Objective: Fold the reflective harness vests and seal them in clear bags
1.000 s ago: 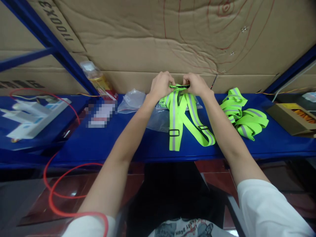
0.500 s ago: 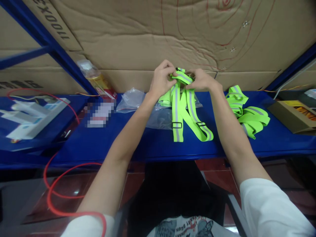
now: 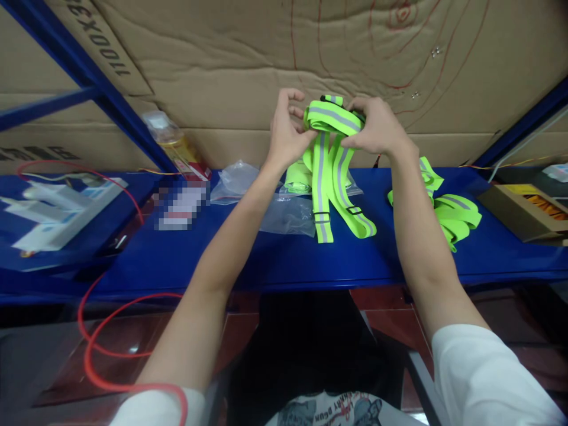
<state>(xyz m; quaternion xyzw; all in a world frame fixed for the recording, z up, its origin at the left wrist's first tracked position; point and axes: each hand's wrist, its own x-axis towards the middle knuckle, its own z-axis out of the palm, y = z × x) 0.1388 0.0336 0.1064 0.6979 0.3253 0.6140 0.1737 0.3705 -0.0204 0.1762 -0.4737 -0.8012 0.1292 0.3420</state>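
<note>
On blue metal bench (image 3: 266,260): buckled ends of neon-green reflective strap (image 3: 329,174) resting beside clear plastic bag (image 3: 288,216). Above bench, folded top pinched from both sides by left hand (image 3: 286,133) and right hand (image 3: 377,127), fingers curled tight. Behind, brown cardboard wall (image 3: 248,65).

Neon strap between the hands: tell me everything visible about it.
The strap is fluorescent yellow-green webbing, fabric by the look, with a grey reflective stripe along its middle. Its upper part is folded into a bundle pinched between the left hand and the right hand, raised above the blue tabletop. Two lengths hang from the bundle, each carrying a black rectangular slider. Their ends rest on the tabletop beside a clear plastic bag.
</note>
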